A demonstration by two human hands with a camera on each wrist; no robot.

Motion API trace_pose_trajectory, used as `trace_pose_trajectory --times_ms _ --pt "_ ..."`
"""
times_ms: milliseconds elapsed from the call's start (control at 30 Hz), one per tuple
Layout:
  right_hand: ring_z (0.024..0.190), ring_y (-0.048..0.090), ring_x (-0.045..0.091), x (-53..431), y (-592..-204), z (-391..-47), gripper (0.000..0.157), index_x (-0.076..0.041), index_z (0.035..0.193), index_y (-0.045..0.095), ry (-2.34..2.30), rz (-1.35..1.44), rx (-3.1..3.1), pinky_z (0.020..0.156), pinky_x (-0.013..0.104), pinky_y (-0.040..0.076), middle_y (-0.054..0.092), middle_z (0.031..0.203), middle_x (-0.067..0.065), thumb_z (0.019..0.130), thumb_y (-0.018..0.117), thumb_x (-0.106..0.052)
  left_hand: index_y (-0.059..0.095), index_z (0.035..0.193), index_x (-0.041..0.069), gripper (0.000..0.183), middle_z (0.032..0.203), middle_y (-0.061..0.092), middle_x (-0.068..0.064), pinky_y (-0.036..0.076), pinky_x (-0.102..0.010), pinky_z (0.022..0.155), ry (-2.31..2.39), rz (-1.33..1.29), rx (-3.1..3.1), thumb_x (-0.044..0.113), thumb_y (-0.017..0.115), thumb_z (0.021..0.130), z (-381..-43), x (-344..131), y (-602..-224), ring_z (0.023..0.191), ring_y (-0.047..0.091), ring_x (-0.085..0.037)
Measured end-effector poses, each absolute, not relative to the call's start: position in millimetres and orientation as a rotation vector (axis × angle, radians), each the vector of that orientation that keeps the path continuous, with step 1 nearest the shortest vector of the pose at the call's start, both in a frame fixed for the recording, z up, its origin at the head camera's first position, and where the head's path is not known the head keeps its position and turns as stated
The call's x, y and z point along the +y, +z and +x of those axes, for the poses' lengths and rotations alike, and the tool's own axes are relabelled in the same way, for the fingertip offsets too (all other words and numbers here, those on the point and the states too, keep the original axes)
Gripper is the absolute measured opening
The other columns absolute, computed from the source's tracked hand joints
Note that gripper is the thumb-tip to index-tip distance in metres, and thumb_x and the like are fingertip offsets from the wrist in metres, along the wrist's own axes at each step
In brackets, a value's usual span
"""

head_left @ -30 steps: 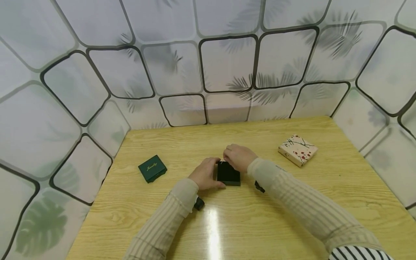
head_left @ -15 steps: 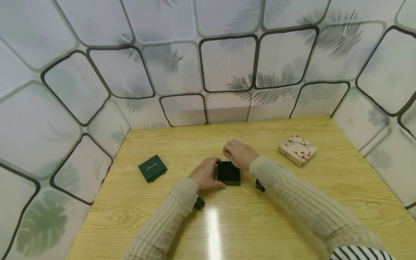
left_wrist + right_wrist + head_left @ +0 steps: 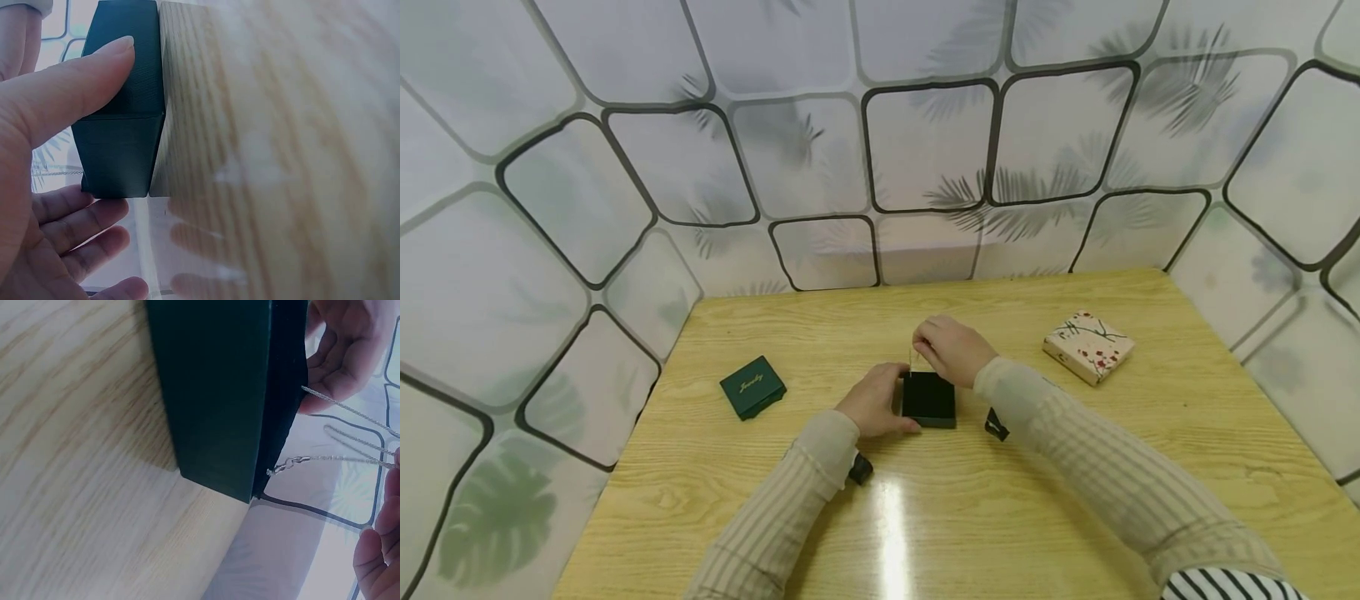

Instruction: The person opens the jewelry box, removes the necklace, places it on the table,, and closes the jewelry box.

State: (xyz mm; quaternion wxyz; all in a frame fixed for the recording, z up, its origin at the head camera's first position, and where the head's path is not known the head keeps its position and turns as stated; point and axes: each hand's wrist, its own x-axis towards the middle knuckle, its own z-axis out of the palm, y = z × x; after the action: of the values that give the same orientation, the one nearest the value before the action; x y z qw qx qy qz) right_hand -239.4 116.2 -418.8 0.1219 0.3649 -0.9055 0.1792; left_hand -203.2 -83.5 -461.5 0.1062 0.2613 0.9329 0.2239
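Observation:
My left hand grips a dark green jewelry box, thumb on its near side and fingers at the far side. The box is lidless, with a black padded insert inside, and sits on the table. Above its far edge my right hand pinches a thin silver chain necklace. In the right wrist view, strands of the chain run from the insert up to the fingertips, and a small clasp shows near the insert's edge. The left wrist view has the thumb flat along the box's side.
A green lid with gold "Jewelry" lettering lies on the wooden table at left. At right lies a cream box with a red blossom print. A patterned curtain stands behind the table.
The right hand has risen slightly away from the box, and a longer stretch of chain shows between it and the insert. My left hand and the box stay in place.

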Motion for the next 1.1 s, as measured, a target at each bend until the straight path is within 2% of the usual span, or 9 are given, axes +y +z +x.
trace_pose_trajectory --times_ms 433,833,1100 --pt "0.081 0.052 0.016 110.3 -416.9 -243.6 0.011 -0.011 0.096 0.061 0.578 1.045 -2.688 0.074 0.033 0.048 0.057 0.09 0.001 0.1 0.054 -0.019 0.035 0.142 0.005 0.094 0.139 0.045 -0.011 0.041 -0.037 0.103 0.7 0.786 2.739 0.048 0.081 0.073 -204.3 -84.2 -462.9 0.126 0.045 -0.024" --pt "0.083 0.055 0.016 111.4 -418.1 -247.4 0.012 -0.01 0.099 0.062 0.679 1.009 -2.652 0.076 0.033 0.049 0.059 0.093 0.002 0.1 0.054 -0.019 0.031 0.146 0.005 0.1 0.141 0.044 -0.011 0.039 -0.037 0.104 0.69 0.783 2.736 0.05 0.08 0.073 -205.2 -84.4 -463.8 0.128 0.044 -0.024" --pt "0.084 0.055 0.015 112.6 -418.3 -246.3 0.01 -0.011 0.096 0.061 0.726 1.005 -2.665 0.077 0.033 0.049 0.057 0.091 0.0 0.099 0.055 -0.018 0.031 0.147 0.007 0.096 0.147 0.039 -0.01 0.038 -0.039 0.105 0.708 0.73 2.708 0.058 0.073 0.077 -203.9 -83.5 -462.6 0.132 0.04 -0.024"
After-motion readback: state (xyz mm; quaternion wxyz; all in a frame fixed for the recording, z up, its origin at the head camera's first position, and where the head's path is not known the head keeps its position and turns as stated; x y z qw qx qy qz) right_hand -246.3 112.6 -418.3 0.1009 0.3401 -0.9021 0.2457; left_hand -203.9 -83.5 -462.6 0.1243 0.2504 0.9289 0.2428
